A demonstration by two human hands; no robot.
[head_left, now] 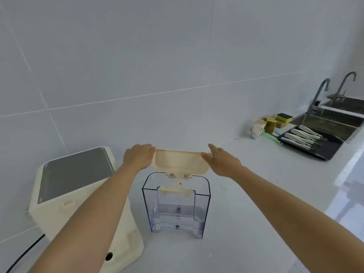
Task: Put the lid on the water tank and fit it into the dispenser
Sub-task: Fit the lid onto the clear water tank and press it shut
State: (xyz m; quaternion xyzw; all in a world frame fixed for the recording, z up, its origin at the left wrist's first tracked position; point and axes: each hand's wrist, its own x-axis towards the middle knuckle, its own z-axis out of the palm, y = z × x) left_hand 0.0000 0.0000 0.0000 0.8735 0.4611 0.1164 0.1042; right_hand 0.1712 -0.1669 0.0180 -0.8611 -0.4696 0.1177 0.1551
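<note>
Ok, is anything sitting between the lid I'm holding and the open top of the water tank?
Nothing visible does. The lid, held at its ends by the left hand and right hand, hangs tilted over the far rim of the clear tank. The tank's open top looks clear.

light: bright, even | shadows: soft | edges: wide-angle bending | focus: slightly soft

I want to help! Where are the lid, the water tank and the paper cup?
lid [178, 161]: head view, middle of its underside.
water tank [204, 196]: head view, clear right wall.
paper cup [257, 130]: head view, its side.
</note>
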